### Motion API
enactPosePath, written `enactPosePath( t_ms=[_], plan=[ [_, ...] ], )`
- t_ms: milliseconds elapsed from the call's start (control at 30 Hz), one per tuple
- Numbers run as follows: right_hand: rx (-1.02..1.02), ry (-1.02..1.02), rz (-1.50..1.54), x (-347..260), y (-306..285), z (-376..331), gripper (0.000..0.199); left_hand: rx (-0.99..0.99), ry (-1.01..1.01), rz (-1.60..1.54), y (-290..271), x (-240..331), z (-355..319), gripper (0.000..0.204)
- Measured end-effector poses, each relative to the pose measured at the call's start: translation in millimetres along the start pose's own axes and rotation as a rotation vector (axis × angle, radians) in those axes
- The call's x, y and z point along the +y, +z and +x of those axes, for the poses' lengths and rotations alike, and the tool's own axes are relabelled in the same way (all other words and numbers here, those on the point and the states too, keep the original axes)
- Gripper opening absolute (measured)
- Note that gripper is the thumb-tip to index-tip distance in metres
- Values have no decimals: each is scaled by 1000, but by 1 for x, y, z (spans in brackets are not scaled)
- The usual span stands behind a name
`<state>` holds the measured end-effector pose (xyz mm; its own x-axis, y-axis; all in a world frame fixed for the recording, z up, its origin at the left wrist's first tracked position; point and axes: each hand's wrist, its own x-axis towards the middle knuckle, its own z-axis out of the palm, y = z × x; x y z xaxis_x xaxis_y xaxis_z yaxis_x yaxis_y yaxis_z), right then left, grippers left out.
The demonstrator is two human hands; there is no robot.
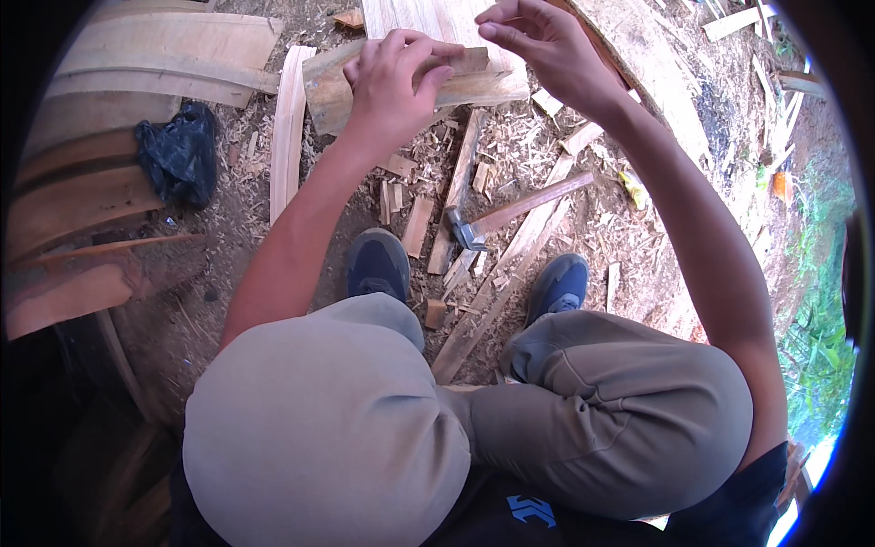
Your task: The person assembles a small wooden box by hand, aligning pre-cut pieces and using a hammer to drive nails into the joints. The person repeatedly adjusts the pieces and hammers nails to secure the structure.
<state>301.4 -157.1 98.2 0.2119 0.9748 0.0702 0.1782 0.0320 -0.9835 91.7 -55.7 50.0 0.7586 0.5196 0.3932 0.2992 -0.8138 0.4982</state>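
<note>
On the far left, curved planks (pixel 118 64) lay stacked, and a black bag (pixel 178 150) sat on the dirt just beside them. A thin pale strip (pixel 287 128) lay on the ground next to that. The left hand (pixel 392 82) was up near the top, with its fingers (pixel 428 55) closed around a short block (pixel 456 77) of wood. The block rested on a wide board (pixel 428 18), touching it. The right hand (pixel 547 46) hung just above the block's right end. Its thumb and first finger were pinched together, but I could not tell if they held anything, because whatever was there was too small to see. Lower down, a hammer (pixel 510 214) lay on the ground between the two blue shoes (pixel 378 264), well apart from both hands. Chips (pixel 428 155) and scraps were all over the dirt. The block could slip sideways, I think, because only one hand held it and the board under it looked smooth. If something tiny was in that pinch, it could drop and get lost in the chips. The person was crouched low, and the loose scraps under the shoes could make a foot slide.
</note>
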Motion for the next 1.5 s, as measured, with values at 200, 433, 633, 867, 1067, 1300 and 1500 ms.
enactPosePath(
  t_ms=[200,433,633,867,1067,1300,1500],
  plan=[
    [48,46,116,-2,5,-4,8,-4,7,-9,-1,0,1,25],
    [-30,-76,-215,8,4,-6,5,-22,8,5,-1,0,1,26],
    [13,-99,-496,-12,10,-9,9,-37,-9,8,-4,0,1,26],
    [27,-127,-515,-15,13,-9,10,-39,-16,5,-4,3,2,25],
    [38,-169,-567,-9,16,-11,8,-41,-9,-11,-5,3,4,24],
    [34,-166,-539,-13,17,-11,8,-96,78,82,-15,3,15,21],
    [53,-201,-572,-8,17,-13,10,-156,33,-233,-25,23,38,57]
  ],
)
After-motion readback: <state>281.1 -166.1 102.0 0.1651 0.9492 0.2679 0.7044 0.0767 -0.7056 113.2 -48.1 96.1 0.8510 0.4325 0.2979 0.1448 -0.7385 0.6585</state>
